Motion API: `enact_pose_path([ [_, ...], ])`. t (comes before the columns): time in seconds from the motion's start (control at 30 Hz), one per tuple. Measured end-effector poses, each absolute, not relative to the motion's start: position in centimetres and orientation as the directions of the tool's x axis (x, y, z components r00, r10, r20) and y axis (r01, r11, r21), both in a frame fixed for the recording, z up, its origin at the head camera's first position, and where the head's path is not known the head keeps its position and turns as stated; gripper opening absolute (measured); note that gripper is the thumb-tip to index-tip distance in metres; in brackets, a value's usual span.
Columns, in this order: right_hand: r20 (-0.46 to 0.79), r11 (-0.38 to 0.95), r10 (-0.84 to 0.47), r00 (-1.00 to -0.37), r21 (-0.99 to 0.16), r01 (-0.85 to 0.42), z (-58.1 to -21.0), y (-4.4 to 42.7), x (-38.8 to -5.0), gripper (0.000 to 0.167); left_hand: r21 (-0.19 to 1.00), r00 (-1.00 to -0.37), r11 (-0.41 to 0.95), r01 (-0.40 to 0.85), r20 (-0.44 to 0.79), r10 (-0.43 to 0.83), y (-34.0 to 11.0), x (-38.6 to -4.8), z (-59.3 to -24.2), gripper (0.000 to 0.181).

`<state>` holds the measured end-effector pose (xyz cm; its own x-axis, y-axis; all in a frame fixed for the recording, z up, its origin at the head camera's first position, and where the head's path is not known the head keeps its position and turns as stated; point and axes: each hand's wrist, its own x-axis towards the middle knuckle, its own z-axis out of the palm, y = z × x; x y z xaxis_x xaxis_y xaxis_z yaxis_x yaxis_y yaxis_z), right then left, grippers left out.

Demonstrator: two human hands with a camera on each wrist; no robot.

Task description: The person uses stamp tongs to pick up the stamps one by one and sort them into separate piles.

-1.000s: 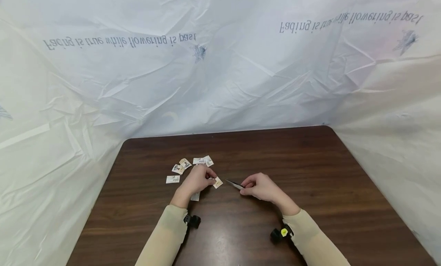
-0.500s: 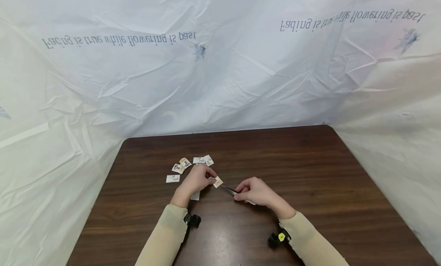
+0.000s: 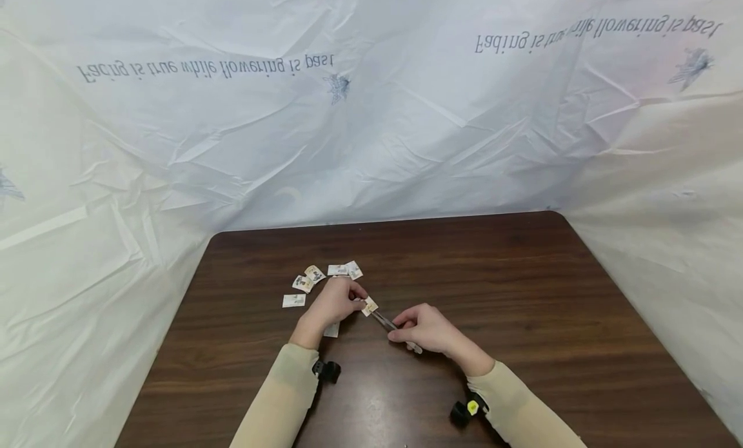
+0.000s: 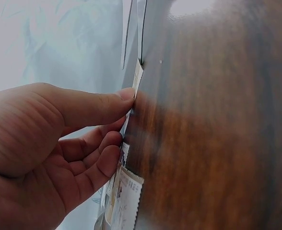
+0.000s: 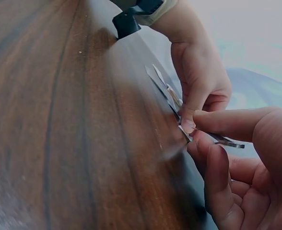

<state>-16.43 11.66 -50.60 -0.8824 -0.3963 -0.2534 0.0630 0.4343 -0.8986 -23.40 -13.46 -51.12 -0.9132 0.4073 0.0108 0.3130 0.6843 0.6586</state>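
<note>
Between the thumb and fingers of my left hand (image 3: 333,304) is a small postage stamp (image 3: 369,305) with perforated edges, held just over the table. My right hand (image 3: 428,332) grips a pair of metal tweezers (image 3: 383,321) that points up and left toward it. In the left wrist view the prongs of the tweezers (image 4: 141,33) are spread, one of them meeting the upper end of the stamp (image 4: 138,75). Whether both prongs clasp the stamp I cannot tell. The back end of the tweezers (image 5: 233,143) sticks out past my right fingers in the right wrist view.
Several stamps lie around my left hand: a single stamp (image 3: 294,300) at left, an overlapping pair behind, another pair farther back, and a stamp (image 3: 331,330) partly under the wrist. The dark wooden table (image 3: 493,261) meets a white plastic sheet (image 3: 406,145) at its back edge.
My right hand has moved left and toward the near edge, bringing the tweezers' tips from apart to the edge of the stamp. My left hand has stayed in place, pinching the stamp.
</note>
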Motion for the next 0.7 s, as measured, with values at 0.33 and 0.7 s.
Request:
enact_pose_path([
  [0.33,-0.184,0.501,-0.392,-0.901,-0.865,-0.041,-51.0,11.0,-16.3,0.035,0.654,-0.915,0.691,0.309,0.007,0.403,-13.4,-23.5,-51.2,0.007],
  [0.7,-0.106,0.542,-0.326,-0.939,-0.835,-0.094,-51.2,10.1,-15.9,0.023,0.648,-0.913,0.695,0.312,0.003,0.407,-13.4,-23.4,-51.1,0.006],
])
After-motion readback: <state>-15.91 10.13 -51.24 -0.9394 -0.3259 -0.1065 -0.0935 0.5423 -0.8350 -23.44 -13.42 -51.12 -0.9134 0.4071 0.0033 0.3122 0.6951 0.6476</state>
